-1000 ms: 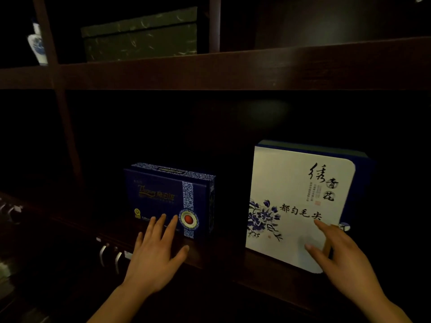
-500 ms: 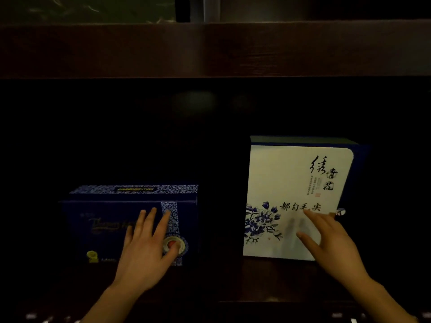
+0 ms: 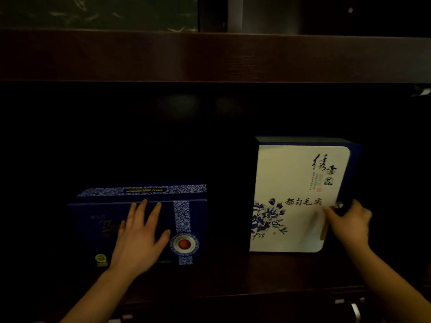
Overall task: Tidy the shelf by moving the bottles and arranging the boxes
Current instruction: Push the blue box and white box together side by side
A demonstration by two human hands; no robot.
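Observation:
A dark blue box [image 3: 186,220] with a patterned band and a red round seal stands on the dark wooden shelf [image 3: 221,276], left of centre. My left hand [image 3: 140,238] lies flat against its front face, fingers spread. To the right stands a taller white box [image 3: 291,183] with blue flowers and black calligraphy. My right hand [image 3: 349,222] curls around that box's right edge, fingers at the small clasp. No bottles are in view.
A thick wooden shelf board [image 3: 210,57] runs overhead, with a dark green patterned box [image 3: 98,12] on it at top left. A dark gap separates the two boxes. Metal drawer handles [image 3: 354,308] show below the shelf's front edge at lower right.
My view has shifted to face the shelf squarely. My left hand has stayed on the blue box's front. My right hand slid from the white box's face to its right edge.

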